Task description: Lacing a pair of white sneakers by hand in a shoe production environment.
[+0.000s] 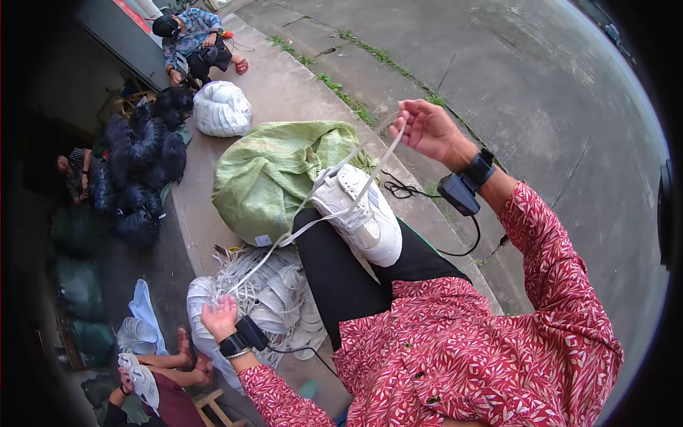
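Note:
A white sneaker (366, 226) with grey and beige panels rests on my lap, across my black trousers. Its long pale shoelace (382, 169) stretches out to both sides. Up at the right, my right hand (430, 132) is raised with its fingers closed on a looped stretch of lace. At the lower left, my left hand (220, 318) has its fingers curled at the other lace end, which runs down to it from the shoe. Each wrist wears a black strapped device with a cable.
A green woven sack (267, 178) stands just beyond my knees. Beside my left leg lies a pile of white shoes and laces (274, 288). Dark bundles (146, 160) and a white bundle (223, 109) stand farther off. Co-workers sit at the far left (192, 43) and lower left (167, 395).

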Motion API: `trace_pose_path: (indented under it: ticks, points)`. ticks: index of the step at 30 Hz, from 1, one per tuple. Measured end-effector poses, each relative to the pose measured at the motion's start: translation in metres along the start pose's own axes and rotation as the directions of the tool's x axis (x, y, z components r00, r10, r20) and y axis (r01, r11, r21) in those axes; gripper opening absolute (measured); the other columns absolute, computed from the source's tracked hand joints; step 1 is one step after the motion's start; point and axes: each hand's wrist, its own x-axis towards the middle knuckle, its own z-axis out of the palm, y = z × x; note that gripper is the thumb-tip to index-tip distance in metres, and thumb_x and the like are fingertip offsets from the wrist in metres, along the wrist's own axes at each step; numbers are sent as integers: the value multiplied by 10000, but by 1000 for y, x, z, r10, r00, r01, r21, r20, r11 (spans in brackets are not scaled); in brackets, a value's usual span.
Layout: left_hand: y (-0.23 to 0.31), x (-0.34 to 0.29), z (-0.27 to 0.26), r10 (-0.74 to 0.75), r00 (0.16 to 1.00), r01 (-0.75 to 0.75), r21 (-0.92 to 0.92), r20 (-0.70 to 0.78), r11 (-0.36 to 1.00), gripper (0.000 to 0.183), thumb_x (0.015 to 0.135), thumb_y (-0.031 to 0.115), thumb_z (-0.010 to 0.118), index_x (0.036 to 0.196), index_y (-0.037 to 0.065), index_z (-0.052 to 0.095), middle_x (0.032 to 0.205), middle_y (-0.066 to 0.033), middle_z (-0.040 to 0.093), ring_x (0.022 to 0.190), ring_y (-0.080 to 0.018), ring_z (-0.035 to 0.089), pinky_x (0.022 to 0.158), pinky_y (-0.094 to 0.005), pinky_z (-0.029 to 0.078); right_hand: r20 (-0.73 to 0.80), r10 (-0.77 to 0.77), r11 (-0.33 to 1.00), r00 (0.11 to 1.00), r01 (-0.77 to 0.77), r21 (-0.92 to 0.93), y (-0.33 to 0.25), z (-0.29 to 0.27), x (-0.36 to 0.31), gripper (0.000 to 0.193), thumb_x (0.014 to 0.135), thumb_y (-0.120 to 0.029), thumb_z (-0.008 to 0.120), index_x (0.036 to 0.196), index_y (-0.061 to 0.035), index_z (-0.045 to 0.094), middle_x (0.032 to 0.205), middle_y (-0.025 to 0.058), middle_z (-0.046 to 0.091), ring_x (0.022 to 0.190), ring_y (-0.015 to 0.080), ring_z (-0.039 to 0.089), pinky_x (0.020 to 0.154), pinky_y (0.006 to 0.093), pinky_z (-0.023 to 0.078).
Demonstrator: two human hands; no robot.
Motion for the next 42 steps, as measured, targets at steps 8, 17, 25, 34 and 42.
trace_pose_path:
  ticks: [8,17,25,34,42]
  points:
    - [-165,-113,91,-548,577,187,555,606,811,308,928,287,479,1069,18,536,890,-161,651,790,-328,638,647,-381,520,-287,-186,982,940,172,-70,-68,-44,-15,170,901,-99,478,984,18,569,789,55,592,725,158,586,773,347,506]
    - [-226,-123,118,-608,580,436,424,542,794,340,883,373,552,993,53,516,775,-97,603,681,-276,598,604,-350,471,-327,-333,943,884,303,-139,-112,-52,-27,155,873,-26,499,1013,27,543,832,70,570,753,185,572,777,363,509]
    - [-194,-118,115,-424,604,352,252,675,901,209,876,291,572,949,96,570,961,-100,576,898,-274,564,760,-391,457,-375,-392,918,840,329,-220,-136,-68,-22,149,864,-8,518,1007,5,558,757,53,577,661,162,575,709,346,518]
    - [-141,-55,54,-221,665,360,-47,713,932,312,964,266,374,765,68,510,709,-67,541,862,-287,562,886,-466,415,-460,-497,867,735,427,-255,-180,-129,-34,192,879,12,454,1055,-3,530,681,41,540,547,145,505,603,303,494]
    - [-149,-49,37,-344,853,387,-33,393,921,264,952,221,394,760,80,506,664,-60,518,792,-281,561,844,-462,433,-580,-484,875,655,351,-334,-192,-186,-53,211,855,38,440,1037,-5,540,714,49,552,545,147,513,586,289,494]
